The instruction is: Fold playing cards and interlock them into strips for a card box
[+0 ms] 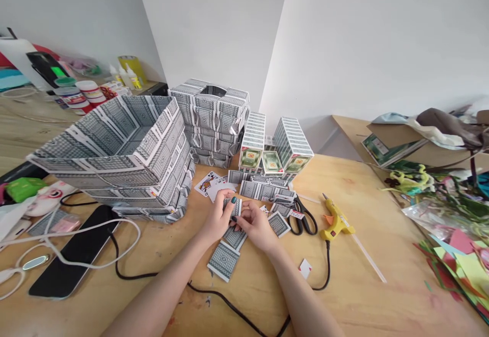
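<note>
Between my two hands is a small folded playing card (pixel 237 206) with a grey patterned back. My left hand (pixel 222 211) pinches its left side, thumb on the front. My right hand (pixel 253 221) grips its lower right part with bent fingers, which hide some of it. Just below lie a patterned playing-card piece (pixel 223 260) and another partly under my hands. To the right of my right hand rests a folded card (pixel 278 224), beside black-handled scissors (pixel 303 218). Face-up cards (pixel 211 184) lie behind my left hand.
A large box built of folded cards (pixel 160 164) stands left, a second card-built box (pixel 210 123) behind it. Stacked card packs (pixel 292 143) stand at the back. A yellow glue gun (pixel 336 220) lies right, its black cable crossing the front. A phone (pixel 76 255) lies left.
</note>
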The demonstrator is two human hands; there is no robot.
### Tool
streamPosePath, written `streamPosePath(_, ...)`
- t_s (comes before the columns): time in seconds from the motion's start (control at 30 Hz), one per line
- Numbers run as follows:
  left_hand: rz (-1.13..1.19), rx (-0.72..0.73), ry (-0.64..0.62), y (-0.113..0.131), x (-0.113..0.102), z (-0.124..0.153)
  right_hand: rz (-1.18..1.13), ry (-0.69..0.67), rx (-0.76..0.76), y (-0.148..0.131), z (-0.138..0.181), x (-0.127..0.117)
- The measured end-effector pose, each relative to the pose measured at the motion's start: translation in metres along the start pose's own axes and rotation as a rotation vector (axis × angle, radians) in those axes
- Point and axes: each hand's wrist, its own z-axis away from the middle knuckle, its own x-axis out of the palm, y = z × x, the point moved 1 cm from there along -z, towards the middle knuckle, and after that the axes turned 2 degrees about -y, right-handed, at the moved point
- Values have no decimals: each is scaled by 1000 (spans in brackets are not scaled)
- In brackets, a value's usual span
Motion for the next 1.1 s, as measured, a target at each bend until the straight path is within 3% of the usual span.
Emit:
streamPosePath(0.13, 10, 20, -10, 1, 2, 2, 32, -29, -23, 1, 1, 3)
streamPosePath(0.3, -26, -74, -97, 7, 1, 0, 29, 10, -26, 5, 2, 3)
streamPosePath(0.47, -75, -90, -53, 9, 2, -3, 90, 47, -11, 6, 3, 3)
streamPosePath(0.73, 228, -229, -114, 2, 4, -3, 150, 30, -18, 5, 4, 4)
streamPosePath(0.93, 546, -433, -92, 7, 8, 0, -6, -40, 8, 1, 4, 9)
streamPosePath(1.03, 557, -453, -70, 9, 7, 0, -63, -74, 28, -2, 3, 11)
streamPosePath(1.1, 461, -382, -32, 10, 4, -1, -94, -73, 41, -3, 2, 10)
